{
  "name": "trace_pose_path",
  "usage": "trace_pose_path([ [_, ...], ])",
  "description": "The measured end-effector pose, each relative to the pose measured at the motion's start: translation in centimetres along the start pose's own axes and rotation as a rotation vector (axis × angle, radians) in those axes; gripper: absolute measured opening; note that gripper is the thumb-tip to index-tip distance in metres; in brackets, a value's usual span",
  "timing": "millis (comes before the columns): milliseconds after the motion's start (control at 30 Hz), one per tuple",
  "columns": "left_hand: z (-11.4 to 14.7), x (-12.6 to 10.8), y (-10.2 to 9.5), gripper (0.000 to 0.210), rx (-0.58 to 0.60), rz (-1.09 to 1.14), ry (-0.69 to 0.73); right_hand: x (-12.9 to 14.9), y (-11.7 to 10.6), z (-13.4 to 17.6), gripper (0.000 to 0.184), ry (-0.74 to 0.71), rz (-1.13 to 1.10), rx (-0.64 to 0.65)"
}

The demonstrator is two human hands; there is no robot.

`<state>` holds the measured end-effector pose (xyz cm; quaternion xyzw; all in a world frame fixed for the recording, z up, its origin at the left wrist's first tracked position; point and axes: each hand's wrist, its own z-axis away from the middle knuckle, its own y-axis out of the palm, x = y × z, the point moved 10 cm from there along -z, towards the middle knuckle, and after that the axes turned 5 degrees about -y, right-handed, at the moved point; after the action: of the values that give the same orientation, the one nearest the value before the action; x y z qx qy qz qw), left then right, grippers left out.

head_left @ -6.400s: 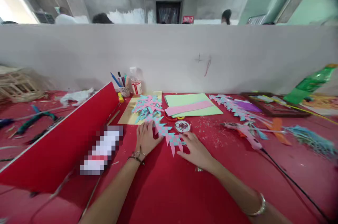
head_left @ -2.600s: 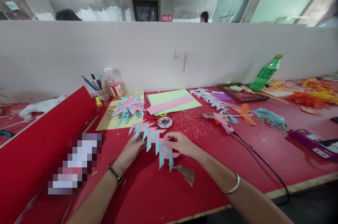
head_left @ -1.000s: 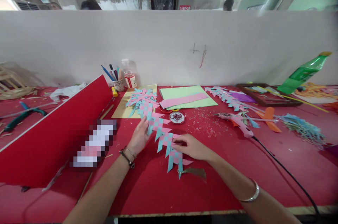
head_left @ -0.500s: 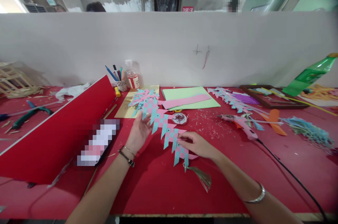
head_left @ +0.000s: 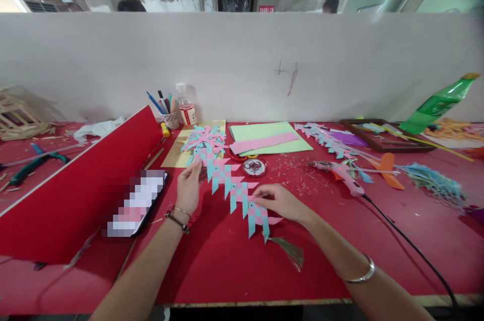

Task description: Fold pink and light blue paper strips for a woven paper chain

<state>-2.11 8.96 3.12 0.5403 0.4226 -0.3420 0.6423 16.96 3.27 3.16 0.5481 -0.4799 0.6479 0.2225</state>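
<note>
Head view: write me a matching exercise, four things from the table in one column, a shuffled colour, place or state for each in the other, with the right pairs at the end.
Things
1. Glue gun
2. Woven paper chain
3. Large bottle at the far right
4. Broad paper strip

Descriptions
A. Green, with a yellowish cap
B. Pink, lying on light green sheets
C. Held by the left hand and the right hand
D. Lying on the table, a black cord at its handle

Right pairs: 1-D, 2-C, 3-A, 4-B
</note>
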Motion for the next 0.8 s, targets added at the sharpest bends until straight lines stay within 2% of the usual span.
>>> trace_pose_path([
  [100,0.2,0.6,0.9,0.018,0.074,-0.019,-0.074,0.3,0.0,0.0,0.018,-0.041,0.002,-0.011],
  [267,0.6,2.2,1.5,0.014,0.115,-0.107,-0.198,0.7,-0.2,-0.1,0.018,-0.075,0.067,-0.034],
  [567,0.5,1.9,1.9,0.014,0.147,-0.078,-0.147,0.8,0.4,0.0,0.019,-0.037,0.058,0.030],
  [800,0.5,1.8,1.7,0.018,0.128,-0.054,-0.110,0.1,0.0,-0.1,0.023,-0.016,0.058,0.013],
])
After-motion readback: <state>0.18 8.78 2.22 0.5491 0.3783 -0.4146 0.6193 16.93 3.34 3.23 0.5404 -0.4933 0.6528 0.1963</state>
